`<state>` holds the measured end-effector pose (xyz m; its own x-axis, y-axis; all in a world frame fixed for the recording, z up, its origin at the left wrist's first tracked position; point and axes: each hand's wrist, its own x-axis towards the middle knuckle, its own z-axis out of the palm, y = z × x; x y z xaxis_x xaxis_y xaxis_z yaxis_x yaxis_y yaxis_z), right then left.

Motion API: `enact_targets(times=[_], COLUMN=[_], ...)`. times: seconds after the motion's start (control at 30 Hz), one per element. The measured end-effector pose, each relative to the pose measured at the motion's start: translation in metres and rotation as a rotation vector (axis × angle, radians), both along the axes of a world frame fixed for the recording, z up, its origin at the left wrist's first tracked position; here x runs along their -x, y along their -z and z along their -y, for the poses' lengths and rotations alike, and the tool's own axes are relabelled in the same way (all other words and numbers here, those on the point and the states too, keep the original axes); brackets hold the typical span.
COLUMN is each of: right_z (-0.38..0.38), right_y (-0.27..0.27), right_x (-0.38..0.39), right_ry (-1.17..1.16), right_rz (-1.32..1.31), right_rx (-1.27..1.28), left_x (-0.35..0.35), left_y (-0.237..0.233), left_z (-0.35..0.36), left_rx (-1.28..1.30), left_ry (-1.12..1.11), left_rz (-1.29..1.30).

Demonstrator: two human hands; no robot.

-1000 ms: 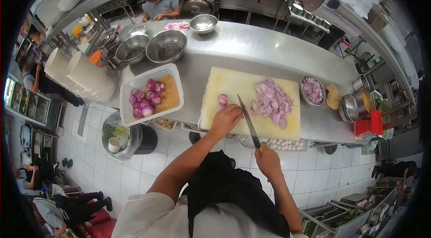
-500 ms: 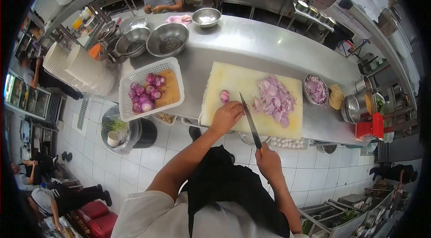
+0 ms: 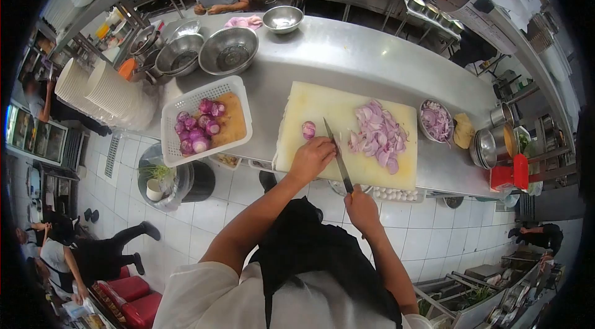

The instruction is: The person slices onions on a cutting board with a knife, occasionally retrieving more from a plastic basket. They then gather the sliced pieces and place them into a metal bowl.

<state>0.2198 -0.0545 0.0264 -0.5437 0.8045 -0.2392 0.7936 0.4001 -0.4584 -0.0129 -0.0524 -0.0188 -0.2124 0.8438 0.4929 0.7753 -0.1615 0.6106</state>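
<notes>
The right hand [image 3: 359, 208] has drawn up toward the board in the last half second, carrying the long steel-bladed knife [image 3: 338, 156] forward so its tip lies beside the halved purple onion [image 3: 308, 129] just beyond the left hand [image 3: 312, 158]. The left hand rests knuckles-up, fingers curled, on the near edge of the pale yellow plastic cutting board [image 3: 322, 102]; it hides whatever lies beneath, so a grip cannot be told. The right fist is closed around the knife's handle, covering it, and a heap of sliced purple onion [image 3: 378, 137] lies just right of the blade.
</notes>
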Motion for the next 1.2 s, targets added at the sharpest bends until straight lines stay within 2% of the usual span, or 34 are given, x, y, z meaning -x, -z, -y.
enact_targets(times=[0.2, 0.3, 0.33, 0.43, 0.47, 0.57, 0.67, 0.77, 0.87, 0.93, 1.0, 1.07, 1.1, 1.17, 1.2], right_z=[-0.011, -0.026, -0.027, -0.024, -0.024, -0.024, -0.018, -0.013, -0.012, -0.017, -0.019, -0.044, -0.045, -0.06, -0.066], right_y=[0.003, 0.0, -0.001, -0.012, -0.017, -0.034, -0.034, -0.011, 0.006, 0.032, 0.004, 0.035, 0.018, 0.041, 0.052], right_x=[-0.007, -0.028, -0.034, -0.04, -0.041, -0.039, -0.04, -0.046, -0.049, -0.051, -0.039, -0.049, -0.044, -0.048, -0.051], right_ry=[-0.041, -0.027, -0.088, -0.011, 0.029, 0.125, 0.159, 0.094, 0.055, 0.145, 0.285, 0.312, 0.292, 0.28, 0.181], right_rz=[-0.03, -0.124, -0.096, 0.083, 0.065, 0.018, -0.083, -0.158, -0.185, -0.282, -0.386, -0.395, -0.405, -0.349, -0.247], right_rx=[0.057, 0.242, 0.061, -0.194, -0.246, -0.244, -0.134, -0.006, 0.196, 0.351, 0.536, 0.627, 0.573, 0.373, 0.145], left_x=[-0.002, -0.005, -0.006, -0.008, -0.011, -0.027, -0.03, -0.004, 0.032, 0.05, 0.057, 0.044, 0.041, 0.025, 0.016], left_y=[-0.01, -0.011, -0.01, 0.004, 0.011, -0.004, -0.027, -0.048, -0.03, 0.006, 0.037, 0.02, 0.029, 0.013, 0.004], left_z=[0.002, 0.0, -0.003, -0.018, -0.025, -0.04, -0.046, -0.034, -0.025, -0.025, -0.026, -0.024, -0.03, -0.027, -0.022], left_rx=[0.037, 0.063, 0.064, 0.086, 0.097, 0.177, 0.17, 0.096, 0.094, 0.232, 0.166, 0.289, 0.305, 0.43, 0.427], left_ry=[0.033, 0.02, 0.014, 0.008, 0.009, 0.002, 0.024, -0.087, -0.136, -0.092, -0.095, -0.138, -0.123, -0.146, -0.154], left_rz=[-0.029, -0.067, -0.09, -0.108, -0.105, 0.203, 0.508, 0.102, -0.125, -0.153, -0.164, -0.138, -0.244, -0.206, -0.225])
